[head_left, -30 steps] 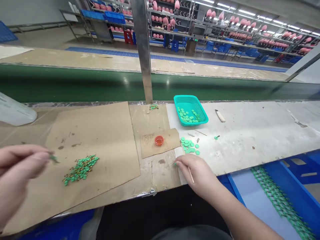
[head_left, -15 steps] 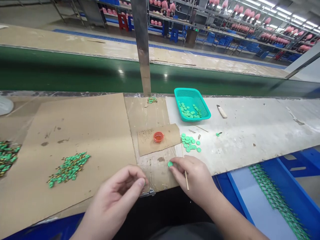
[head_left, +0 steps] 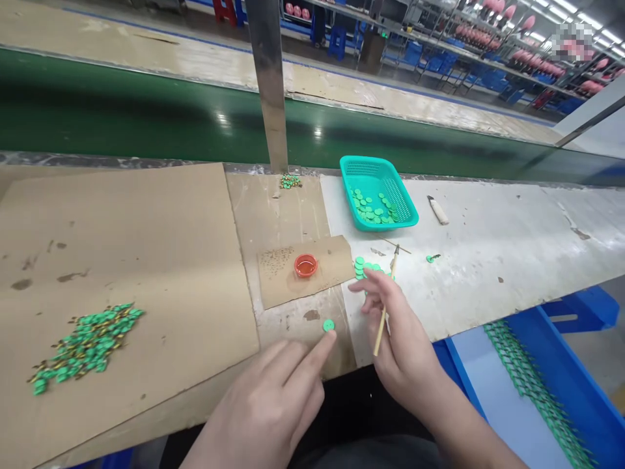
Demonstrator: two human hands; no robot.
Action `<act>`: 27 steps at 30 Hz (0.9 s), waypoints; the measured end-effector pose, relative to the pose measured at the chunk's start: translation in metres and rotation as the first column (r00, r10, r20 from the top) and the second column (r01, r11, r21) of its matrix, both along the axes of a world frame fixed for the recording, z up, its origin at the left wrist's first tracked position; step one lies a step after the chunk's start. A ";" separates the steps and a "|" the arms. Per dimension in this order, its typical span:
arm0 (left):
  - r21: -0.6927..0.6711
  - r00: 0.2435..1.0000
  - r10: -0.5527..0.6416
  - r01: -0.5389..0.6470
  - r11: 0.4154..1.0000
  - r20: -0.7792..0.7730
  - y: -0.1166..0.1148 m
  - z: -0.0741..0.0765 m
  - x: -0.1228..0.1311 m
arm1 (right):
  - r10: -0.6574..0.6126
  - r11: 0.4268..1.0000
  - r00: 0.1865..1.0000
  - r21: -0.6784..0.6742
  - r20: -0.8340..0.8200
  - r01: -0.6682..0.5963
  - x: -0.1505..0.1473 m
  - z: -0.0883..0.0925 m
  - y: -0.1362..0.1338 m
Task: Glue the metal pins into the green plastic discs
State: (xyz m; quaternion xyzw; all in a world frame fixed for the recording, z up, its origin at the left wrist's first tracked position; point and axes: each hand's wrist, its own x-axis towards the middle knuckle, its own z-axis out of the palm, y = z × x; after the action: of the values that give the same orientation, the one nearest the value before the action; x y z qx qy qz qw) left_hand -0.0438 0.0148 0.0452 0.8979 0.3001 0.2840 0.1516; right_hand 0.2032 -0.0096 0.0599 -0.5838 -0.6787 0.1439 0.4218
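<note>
My left hand (head_left: 273, 400) reaches forward with its index finger stretched out, the tip touching a single green disc (head_left: 329, 324) that lies on the worktop near the front edge. My right hand (head_left: 393, 326) holds a thin wooden stick (head_left: 385, 306) between its fingers, tip pointing away from me. Its fingertips hover over a small pile of green discs (head_left: 364, 267) on the white surface. A small orange cap (head_left: 306, 265) with liquid sits on a cardboard scrap just left of that pile.
A teal basket (head_left: 385, 176) holding several green discs stands behind the pile. A heap of green and brown small parts (head_left: 85, 342) lies on the big cardboard sheet at left. A metal post (head_left: 268, 85) rises at the back before a green conveyor belt (head_left: 146, 124). Blue bin (head_left: 561, 378) at right.
My left hand swung in from the far left to the centre and stretched a finger onto the single disc. My right hand let go of that disc and moved up toward the pile, stick raised.
</note>
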 end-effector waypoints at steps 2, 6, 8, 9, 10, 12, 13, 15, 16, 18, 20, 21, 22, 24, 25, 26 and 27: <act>0.116 0.996 -0.002 0.013 0.993 -0.089 0.001 -0.002 0.004 | 0.077 0.997 0.997 -0.029 0.030 -0.076 0.006 0.003 0.003; 0.214 0.988 -0.001 0.035 0.976 -0.157 0.004 -0.003 0.009 | 0.112 0.994 0.990 -0.007 -0.087 -0.113 0.010 0.015 0.011; 0.212 0.987 0.009 0.026 0.977 -0.162 0.005 -0.005 0.009 | 0.110 0.993 0.984 0.067 -0.143 -0.101 0.008 0.022 0.017; 0.208 0.987 0.011 0.023 0.978 -0.160 0.005 -0.006 0.009 | 0.113 0.990 0.982 0.107 -0.154 -0.097 0.007 0.026 0.021; 0.198 0.987 0.009 0.024 0.980 -0.163 0.006 -0.008 0.008 | 0.115 0.986 0.981 0.141 -0.157 -0.093 0.004 0.028 0.025; 0.184 0.985 -0.004 0.036 0.982 -0.173 0.007 -0.011 0.007 | 0.084 0.980 0.981 0.190 -0.175 -0.050 -0.001 0.032 0.035; 0.191 0.985 -0.007 0.041 0.981 -0.175 0.007 -0.013 0.006 | 0.059 0.979 0.980 0.202 -0.192 -0.019 -0.003 0.033 0.040; 0.212 0.981 -0.007 0.049 0.976 -0.192 0.007 -0.016 0.006 | 0.026 0.977 0.973 0.212 -0.229 0.024 -0.009 0.034 0.050; 0.227 0.980 0.000 0.047 0.973 -0.200 0.006 -0.019 0.006 | 0.022 0.975 0.971 0.218 -0.236 0.031 -0.011 0.033 0.054; 0.267 0.976 0.017 0.042 0.963 -0.216 0.004 -0.024 0.007 | 0.026 0.967 0.977 0.254 -0.214 0.030 -0.016 0.030 0.063; 0.299 0.974 0.034 0.036 0.953 -0.225 -0.001 -0.032 0.007 | 0.028 0.953 0.988 0.302 -0.155 0.021 -0.020 0.025 0.072; 0.311 0.974 0.040 0.033 0.950 -0.225 -0.003 -0.036 0.008 | 0.032 0.946 0.993 0.323 -0.118 0.008 -0.023 0.023 0.075; 0.318 0.975 0.047 0.026 0.948 -0.219 -0.006 -0.039 0.008 | 0.041 0.941 0.996 0.339 -0.080 -0.011 -0.025 0.021 0.079; 0.308 0.978 0.073 -0.010 0.951 -0.193 -0.010 -0.043 0.009 | 0.060 0.936 0.998 0.348 -0.007 -0.054 -0.030 0.018 0.085; 0.301 0.980 0.092 -0.035 0.953 -0.177 -0.011 -0.043 0.010 | 0.068 0.937 0.997 0.341 0.025 -0.072 -0.032 0.017 0.087; 0.289 0.978 0.117 -0.063 0.955 -0.171 -0.013 -0.042 0.011 | 0.072 0.940 0.996 0.331 0.051 -0.085 -0.033 0.016 0.088; 0.277 0.975 0.137 -0.085 0.957 -0.174 -0.014 -0.040 0.012 | 0.074 0.944 0.995 0.316 0.070 -0.092 -0.034 0.016 0.089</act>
State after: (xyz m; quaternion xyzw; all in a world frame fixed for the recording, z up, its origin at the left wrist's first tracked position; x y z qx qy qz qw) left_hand -0.0316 0.0012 0.0054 0.9150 0.3222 0.2424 -0.0167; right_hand 0.1695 0.0794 0.0759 -0.4827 -0.7288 0.0331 0.4846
